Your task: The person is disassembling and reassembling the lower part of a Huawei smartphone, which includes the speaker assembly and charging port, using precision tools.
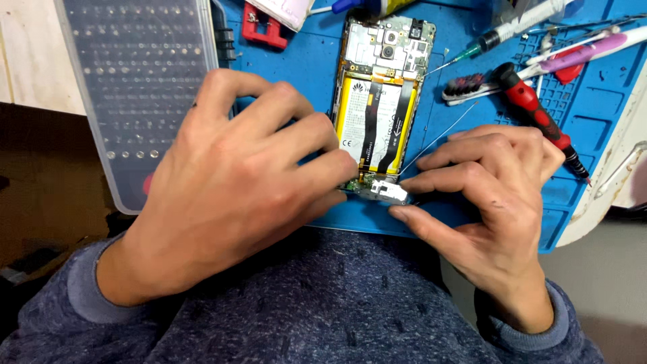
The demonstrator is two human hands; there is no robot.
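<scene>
An opened phone (381, 101) lies back-up on a blue work mat (306, 61) that covers the surface, its yellow battery (350, 118) and two black flex strips exposed, the camera end pointing away from the person. Both hands meet at the phone's near end. The left hand (229, 182) comes in from the left, fingers curled, with the fingertips (340, 165) pressed against the lower edge of the frame. The right hand (485, 195) closes in from the other side, thumb and forefinger pinching a small silver-grey piece (389, 192) at the bottom of the phone — the part sits just at the edge of the board there. A thin wire (441, 135) runs up and to the right from that spot.

Left of the phone stands a clear plastic case of small bits (138, 87). To the right lie a red-and-black screwdriver (536, 114), a toothbrush (472, 86) and a syringe (519, 28) — all well apart from the hands.
</scene>
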